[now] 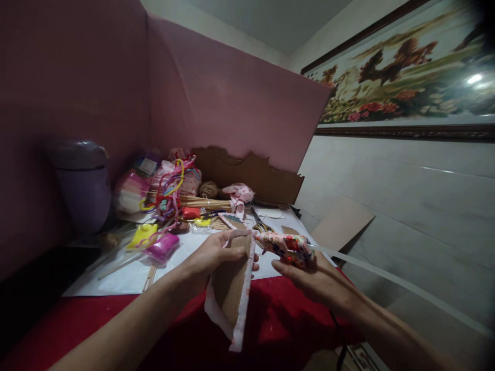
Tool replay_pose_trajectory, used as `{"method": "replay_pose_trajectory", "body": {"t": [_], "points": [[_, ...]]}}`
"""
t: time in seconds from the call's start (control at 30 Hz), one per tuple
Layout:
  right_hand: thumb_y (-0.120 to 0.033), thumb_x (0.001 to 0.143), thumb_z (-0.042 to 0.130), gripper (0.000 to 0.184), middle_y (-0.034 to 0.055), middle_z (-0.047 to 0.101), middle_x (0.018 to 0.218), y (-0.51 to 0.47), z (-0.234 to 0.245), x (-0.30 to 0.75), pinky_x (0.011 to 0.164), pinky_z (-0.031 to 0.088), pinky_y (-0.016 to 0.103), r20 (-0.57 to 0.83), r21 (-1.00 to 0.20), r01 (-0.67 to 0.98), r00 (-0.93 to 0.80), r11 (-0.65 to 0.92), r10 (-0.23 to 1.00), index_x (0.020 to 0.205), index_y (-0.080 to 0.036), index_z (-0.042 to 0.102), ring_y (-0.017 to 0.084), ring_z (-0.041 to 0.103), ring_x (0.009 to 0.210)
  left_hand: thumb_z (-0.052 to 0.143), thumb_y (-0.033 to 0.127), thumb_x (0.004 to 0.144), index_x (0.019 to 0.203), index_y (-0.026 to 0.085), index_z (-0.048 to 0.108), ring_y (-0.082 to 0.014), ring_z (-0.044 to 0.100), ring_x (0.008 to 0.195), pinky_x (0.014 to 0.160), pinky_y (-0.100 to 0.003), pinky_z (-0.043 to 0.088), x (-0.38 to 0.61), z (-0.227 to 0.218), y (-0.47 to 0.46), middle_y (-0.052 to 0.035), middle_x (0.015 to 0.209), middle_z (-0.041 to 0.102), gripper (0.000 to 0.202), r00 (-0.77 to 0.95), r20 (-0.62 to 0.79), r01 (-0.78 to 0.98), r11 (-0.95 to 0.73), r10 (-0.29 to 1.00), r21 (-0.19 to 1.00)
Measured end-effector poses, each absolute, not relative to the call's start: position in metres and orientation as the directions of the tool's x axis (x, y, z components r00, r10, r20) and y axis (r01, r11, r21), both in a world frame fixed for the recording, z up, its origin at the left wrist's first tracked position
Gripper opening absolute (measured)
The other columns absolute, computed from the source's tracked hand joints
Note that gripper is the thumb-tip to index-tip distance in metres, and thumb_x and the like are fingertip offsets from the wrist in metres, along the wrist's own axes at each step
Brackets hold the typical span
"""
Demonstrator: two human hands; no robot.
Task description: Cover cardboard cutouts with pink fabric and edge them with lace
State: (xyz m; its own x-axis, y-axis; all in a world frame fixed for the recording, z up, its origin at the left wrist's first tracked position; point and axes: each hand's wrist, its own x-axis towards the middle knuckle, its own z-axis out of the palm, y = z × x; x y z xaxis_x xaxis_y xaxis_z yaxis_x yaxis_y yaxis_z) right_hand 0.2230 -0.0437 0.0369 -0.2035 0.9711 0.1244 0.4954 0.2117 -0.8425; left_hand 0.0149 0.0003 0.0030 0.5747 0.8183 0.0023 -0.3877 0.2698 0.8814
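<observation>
My left hand (pixel 220 255) is closed on a brown cardboard piece (pixel 231 288) edged with pale pink cloth, thumb on its face and fingertips showing behind the right edge. In my right hand (pixel 309 275) is a flower-patterned hot glue gun (pixel 286 245). Its nozzle points left and meets or nearly meets the cloth at the piece's upper right corner. A long clear glue stick (pixel 386 281) runs out of the gun's back to the right. Just behind the gun lie scissors (pixel 263 224) with gold-coloured handles.
Colourful pipe cleaners (pixel 172 188), thin wooden sticks (pixel 209 202), a twine ball (pixel 209 189) and bunched pink cloth (pixel 240 193) sit at the back. Yellow (pixel 142 236) and magenta packets (pixel 164 248) lie left. A purple bin (pixel 83 190) stands far left. Red cloth (pixel 278 304) covers the near table.
</observation>
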Motion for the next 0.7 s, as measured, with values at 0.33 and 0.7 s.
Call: {"method": "replay_pose_trajectory", "body": {"t": [0.33,0.7], "points": [[-0.041,0.078,0.060,0.029,-0.0003,0.059,0.069,-0.0459,0.0384,0.2213,0.050,0.039,0.022,0.097,-0.828,0.531,-0.184,0.182,0.978,0.098,-0.021,0.064,0.012,0.048,0.057,0.068,0.017,0.069,0.112,0.017,0.056,-0.0226,0.067,0.076,0.070,-0.032,0.049,0.0144,0.0019,0.0018,-0.0087,0.082,0.068,0.044,0.585,0.008,-0.384,0.268,0.811,0.883],[-0.041,0.078,0.060,0.031,0.0056,0.065,0.099,-0.0442,0.0400,0.2222,0.078,0.046,0.030,0.134,-0.823,0.521,-0.214,0.229,0.968,0.102,-0.021,0.064,0.021,0.058,0.090,0.069,0.018,0.068,0.109,0.017,0.057,-0.0210,0.067,0.073,0.069,-0.030,0.049,0.0135,0.0014,0.0013,-0.0095,0.083,0.068,0.043,0.597,0.016,-0.397,0.278,0.802,0.875]]}}
